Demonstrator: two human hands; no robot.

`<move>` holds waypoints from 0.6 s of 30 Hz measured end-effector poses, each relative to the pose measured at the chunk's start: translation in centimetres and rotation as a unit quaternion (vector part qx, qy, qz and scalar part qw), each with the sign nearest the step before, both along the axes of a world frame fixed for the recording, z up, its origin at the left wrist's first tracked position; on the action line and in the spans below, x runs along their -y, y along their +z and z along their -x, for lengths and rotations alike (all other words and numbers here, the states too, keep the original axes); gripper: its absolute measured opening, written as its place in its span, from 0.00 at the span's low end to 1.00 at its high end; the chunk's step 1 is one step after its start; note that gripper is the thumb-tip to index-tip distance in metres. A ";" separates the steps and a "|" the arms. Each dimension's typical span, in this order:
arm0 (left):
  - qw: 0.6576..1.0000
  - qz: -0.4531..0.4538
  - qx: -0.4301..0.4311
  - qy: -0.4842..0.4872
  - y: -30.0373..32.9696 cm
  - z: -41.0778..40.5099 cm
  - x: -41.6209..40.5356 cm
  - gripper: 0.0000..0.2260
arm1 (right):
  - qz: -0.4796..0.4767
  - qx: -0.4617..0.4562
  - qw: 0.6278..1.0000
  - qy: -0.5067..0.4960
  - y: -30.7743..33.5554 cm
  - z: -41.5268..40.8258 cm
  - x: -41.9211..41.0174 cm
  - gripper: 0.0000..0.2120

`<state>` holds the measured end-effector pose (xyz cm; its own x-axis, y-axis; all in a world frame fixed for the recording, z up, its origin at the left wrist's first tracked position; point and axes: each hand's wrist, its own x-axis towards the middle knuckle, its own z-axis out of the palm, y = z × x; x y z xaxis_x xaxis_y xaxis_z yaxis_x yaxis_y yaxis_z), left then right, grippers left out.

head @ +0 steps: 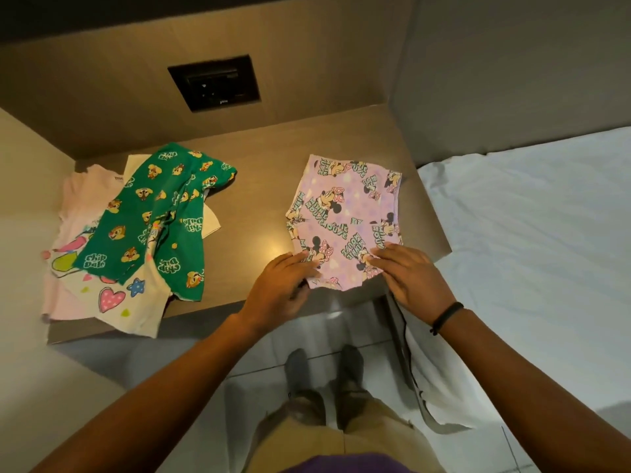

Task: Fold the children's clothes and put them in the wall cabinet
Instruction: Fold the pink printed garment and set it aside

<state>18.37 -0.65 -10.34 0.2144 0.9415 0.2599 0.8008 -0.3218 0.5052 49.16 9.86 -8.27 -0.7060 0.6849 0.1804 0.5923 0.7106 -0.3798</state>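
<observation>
A lilac cartoon-print garment lies folded flat on the right part of the brown tabletop. My left hand grips its near left corner with bent fingers. My right hand lies flat on its near right corner, fingers spread. On the left of the table is a heap: a green chipmunk-print garment draped over a pale pink shirt and a white piece with hearts and stars that hangs over the front edge.
A dark socket panel is set in the wooden back wall. A bed with a white sheet adjoins the table on the right. Side walls enclose the table on the left. Tiled floor and my feet are below the table edge.
</observation>
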 end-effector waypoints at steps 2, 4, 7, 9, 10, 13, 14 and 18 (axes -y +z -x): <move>0.993 -0.013 0.091 0.073 1.5 -0.6 0.0 0.11 | 0.039 -0.045 0.998 -0.013 1.9 0.5 -0.1 0.14; 0.979 -0.016 0.148 0.140 2.8 -0.7 -1.3 0.12 | 0.053 -0.083 0.994 -0.037 4.2 1.3 -0.9 0.12; 0.963 0.002 0.187 0.194 4.8 -0.4 -5.3 0.11 | 0.060 -0.143 0.985 -0.072 7.2 3.0 -3.6 0.08; 0.958 -0.019 0.171 0.228 6.0 -0.7 -8.8 0.11 | 0.059 -0.147 0.983 -0.095 8.2 4.1 -6.1 0.07; 0.957 -0.026 0.154 0.245 6.3 -0.9 -10.5 0.12 | 0.059 -0.136 0.983 -0.110 8.1 4.5 -7.4 0.07; 0.958 0.000 0.077 0.275 5.7 -0.8 -15.8 0.14 | 0.051 -0.079 0.983 -0.155 6.5 5.7 -11.4 0.09; 0.960 0.014 0.051 0.275 5.1 -0.7 -17.2 0.15 | 0.046 -0.051 0.983 -0.171 5.7 6.0 -12.7 0.09; 0.965 0.064 -0.054 0.250 3.2 -0.8 -20.5 0.19 | 0.005 0.089 0.977 -0.193 2.9 6.9 -15.4 0.09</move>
<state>19.13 19.89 -7.16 -0.2554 0.9572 0.1359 0.8900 0.1779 0.4198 42.24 25.25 -5.41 -0.4139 0.9077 0.0697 0.8732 0.4175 -0.2514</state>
